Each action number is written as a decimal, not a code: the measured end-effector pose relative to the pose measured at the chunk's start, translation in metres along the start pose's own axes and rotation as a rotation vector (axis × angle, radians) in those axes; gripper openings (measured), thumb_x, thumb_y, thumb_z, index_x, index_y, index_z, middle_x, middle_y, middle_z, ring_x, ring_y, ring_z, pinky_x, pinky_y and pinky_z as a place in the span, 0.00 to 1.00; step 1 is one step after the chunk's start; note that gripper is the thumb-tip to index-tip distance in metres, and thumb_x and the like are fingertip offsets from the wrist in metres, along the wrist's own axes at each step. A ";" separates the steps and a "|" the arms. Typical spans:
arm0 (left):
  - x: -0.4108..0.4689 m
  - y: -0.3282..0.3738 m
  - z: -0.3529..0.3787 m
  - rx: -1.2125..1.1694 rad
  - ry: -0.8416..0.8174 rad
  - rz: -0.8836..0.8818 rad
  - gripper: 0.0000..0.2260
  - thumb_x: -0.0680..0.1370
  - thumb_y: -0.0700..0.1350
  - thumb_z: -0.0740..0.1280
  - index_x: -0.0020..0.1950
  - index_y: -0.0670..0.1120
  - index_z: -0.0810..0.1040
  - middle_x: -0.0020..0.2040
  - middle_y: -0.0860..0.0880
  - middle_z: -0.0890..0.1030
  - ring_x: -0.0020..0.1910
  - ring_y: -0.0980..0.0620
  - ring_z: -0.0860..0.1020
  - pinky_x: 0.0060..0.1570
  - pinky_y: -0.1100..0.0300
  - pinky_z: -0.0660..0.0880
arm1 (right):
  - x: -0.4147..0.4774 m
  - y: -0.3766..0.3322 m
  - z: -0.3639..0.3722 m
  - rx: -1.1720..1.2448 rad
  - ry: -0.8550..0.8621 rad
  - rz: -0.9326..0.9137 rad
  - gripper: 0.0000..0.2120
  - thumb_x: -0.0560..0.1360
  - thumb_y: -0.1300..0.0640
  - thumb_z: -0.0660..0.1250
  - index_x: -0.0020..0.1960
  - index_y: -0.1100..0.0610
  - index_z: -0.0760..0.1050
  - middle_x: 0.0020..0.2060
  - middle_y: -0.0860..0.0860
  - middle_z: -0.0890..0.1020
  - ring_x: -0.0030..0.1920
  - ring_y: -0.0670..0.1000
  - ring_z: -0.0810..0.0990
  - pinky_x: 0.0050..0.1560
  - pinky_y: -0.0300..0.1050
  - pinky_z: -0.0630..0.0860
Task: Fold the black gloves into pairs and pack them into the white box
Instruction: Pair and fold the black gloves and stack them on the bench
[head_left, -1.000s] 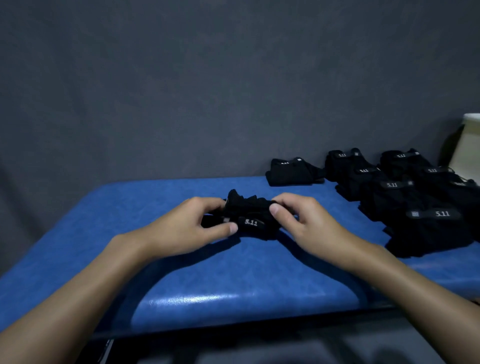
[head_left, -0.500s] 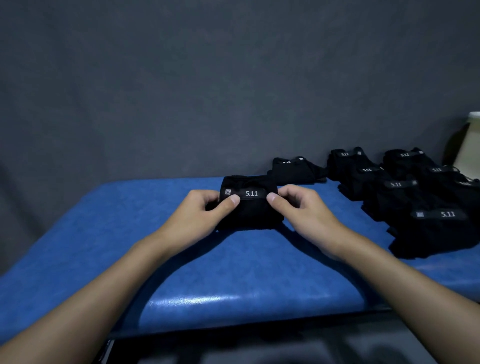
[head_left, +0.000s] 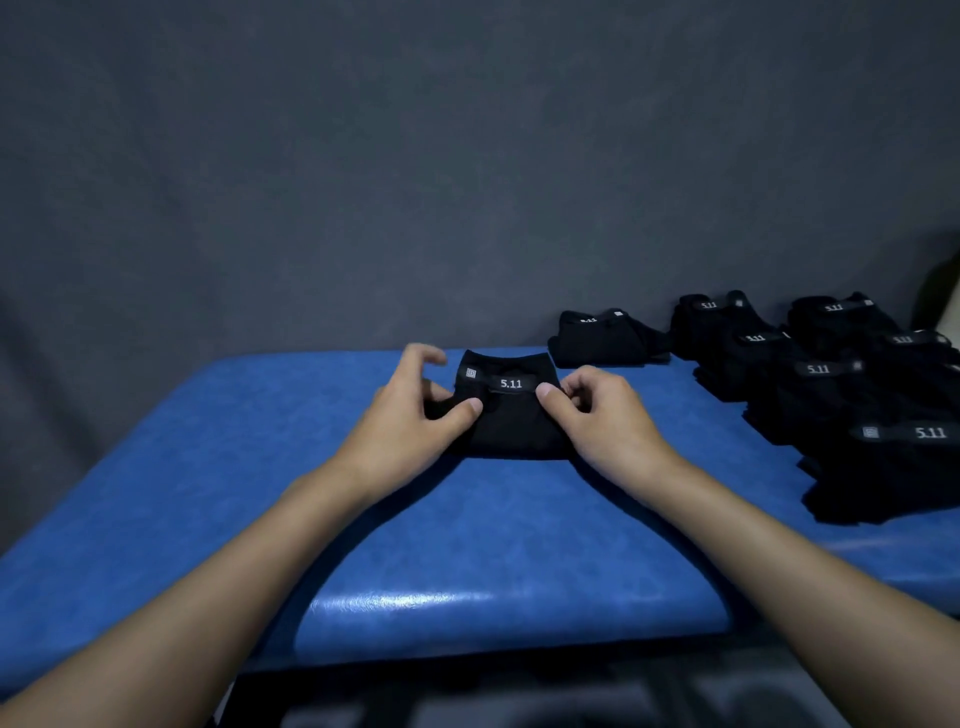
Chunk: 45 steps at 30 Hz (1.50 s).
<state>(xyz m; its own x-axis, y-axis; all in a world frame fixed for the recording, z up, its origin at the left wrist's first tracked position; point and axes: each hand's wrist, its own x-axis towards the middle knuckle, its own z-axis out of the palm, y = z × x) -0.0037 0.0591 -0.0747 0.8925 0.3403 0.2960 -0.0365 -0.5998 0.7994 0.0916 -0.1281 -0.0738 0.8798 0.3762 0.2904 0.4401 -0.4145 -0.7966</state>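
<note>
A folded black pair (head_left: 511, 421) of gloves is laid flat on the blue tabletop (head_left: 260, 493), just above the middle of the frame. Across its top edge a dark label (head_left: 511, 383) is seen, on which "5.11" is printed in pale figures, with a small square mark to the left of it.

The pair is held from both sides. Its left edge is gripped by the left hand (head_left: 410, 415): the thumb is pressed onto the cloth just below the label, the lower fingers are tucked against the edge, and the index finger is arched up, clear of the glove. Its right edge is pinched by the right hand (head_left: 608, 410), whose thumb is set on the right end of the label while the fingers are curled in behind it.

A single folded bundle (head_left: 602, 338) is placed just beyond the pair, to the upper right, and part of a "5.11" mark can be read on it. Further right, a pile (head_left: 857, 405) of black gloves is spread along the right edge of the frame; "5.11" is shown on several of its labels, most plainly on the nearest. A grey backdrop (head_left: 363, 156) fills the upper half of the frame.
</note>
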 end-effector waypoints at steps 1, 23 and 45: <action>0.000 0.000 -0.002 -0.004 -0.036 0.019 0.20 0.76 0.52 0.71 0.63 0.58 0.67 0.42 0.55 0.80 0.40 0.55 0.77 0.44 0.60 0.73 | 0.000 0.000 0.001 -0.022 0.005 -0.001 0.12 0.77 0.46 0.67 0.46 0.55 0.73 0.33 0.47 0.77 0.38 0.48 0.74 0.41 0.46 0.71; 0.021 0.019 0.039 0.103 -0.197 0.184 0.30 0.69 0.55 0.78 0.68 0.64 0.68 0.51 0.59 0.81 0.52 0.57 0.81 0.57 0.55 0.77 | 0.010 0.032 -0.069 -0.563 -0.201 -0.192 0.30 0.71 0.40 0.70 0.70 0.39 0.62 0.57 0.41 0.76 0.63 0.49 0.70 0.62 0.50 0.59; 0.055 0.054 0.096 0.283 -0.154 0.065 0.32 0.71 0.59 0.74 0.71 0.59 0.64 0.55 0.56 0.78 0.57 0.54 0.77 0.65 0.46 0.71 | 0.071 0.037 -0.119 -1.055 -0.332 -0.316 0.32 0.70 0.34 0.68 0.69 0.45 0.65 0.56 0.49 0.76 0.60 0.54 0.67 0.60 0.55 0.58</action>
<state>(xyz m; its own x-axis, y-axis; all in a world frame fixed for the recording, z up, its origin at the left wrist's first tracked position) 0.0862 -0.0238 -0.0657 0.9506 0.1944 0.2418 0.0117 -0.8011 0.5984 0.1917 -0.2160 -0.0196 0.6815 0.7221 0.1192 0.7019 -0.6910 0.1730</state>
